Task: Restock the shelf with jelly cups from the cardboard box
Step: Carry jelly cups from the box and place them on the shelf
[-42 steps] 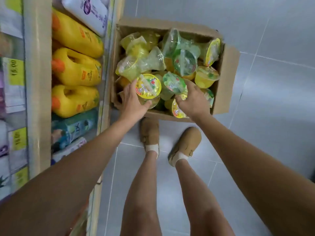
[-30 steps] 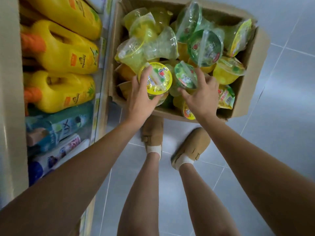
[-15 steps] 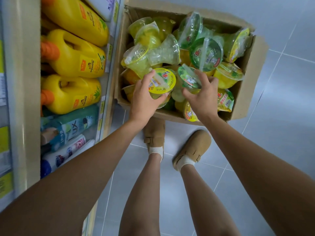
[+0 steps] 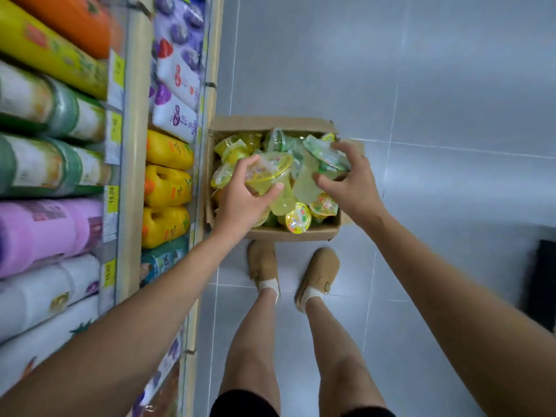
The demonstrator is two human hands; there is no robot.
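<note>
Left hand (image 4: 240, 203) curls fingers and thumb round 1 yellow-rimmed jelly cup (image 4: 267, 176), right hand (image 4: 352, 182) clasps 1 green-lidded jelly cup (image 4: 326, 155), both over the cardboard box (image 4: 288, 234) beside the shelf (image 4: 131, 176), likely for stocking 2 at once; price tag (image 4: 112, 195) reads 15.00, cup labels blurred.

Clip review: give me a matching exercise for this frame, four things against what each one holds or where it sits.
Things:
1. left hand
2. right hand
3. cardboard box
4. yellow jugs

States:
A. on the shelf
B. grips the green-lidded jelly cup
C. on the tiled floor by the shoes
D. grips the yellow-rimmed jelly cup

Pairs: 1-D, 2-B, 3-C, 4-A.
</note>
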